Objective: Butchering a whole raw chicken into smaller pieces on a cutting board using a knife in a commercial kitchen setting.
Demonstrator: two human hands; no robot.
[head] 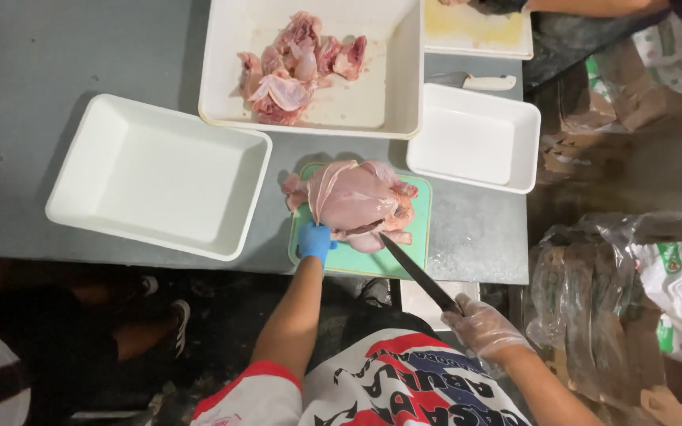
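Bare grey table (57, 71) far left; white trays (159, 177) crowding green board (420, 237)

Strong overhead light is thrown onto the bench (57, 63), where the white trays (159, 177) are rendered bright, almost blown out. Soft shadows are cast along the trays' left edges. The floor below is left dim and murky. Slight wide-angle bending is seen at the edges, and mild softness throughout.
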